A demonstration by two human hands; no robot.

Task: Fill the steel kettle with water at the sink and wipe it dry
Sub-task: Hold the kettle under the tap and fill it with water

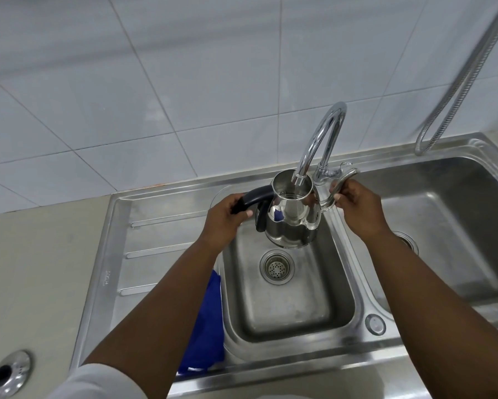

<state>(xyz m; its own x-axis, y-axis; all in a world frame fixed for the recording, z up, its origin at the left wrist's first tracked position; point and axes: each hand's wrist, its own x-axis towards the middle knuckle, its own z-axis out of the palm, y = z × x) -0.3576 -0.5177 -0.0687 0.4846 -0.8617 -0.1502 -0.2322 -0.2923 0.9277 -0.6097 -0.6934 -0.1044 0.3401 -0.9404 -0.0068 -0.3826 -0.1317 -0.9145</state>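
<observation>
Left hand [223, 216] gripping kettle [292, 217] handle, under tap [319, 139]

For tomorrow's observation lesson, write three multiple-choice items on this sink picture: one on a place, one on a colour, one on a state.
1. Where is the kettle held?
A. On the draining board
B. Under the tap spout, over the left basin
C. In the right basin

2. What colour is the cloth by the basin?
A. Blue
B. Yellow
C. White

3. What is the right hand doing?
A. Hanging free
B. Holding the cloth
C. Gripping the tap lever

Answers:
1 B: the tap spout ends inside the kettle's open top.
2 A: it lies blue on the left basin edge.
3 C: its fingers close on the tap lever, while the left hand holds the kettle's handle.
</observation>
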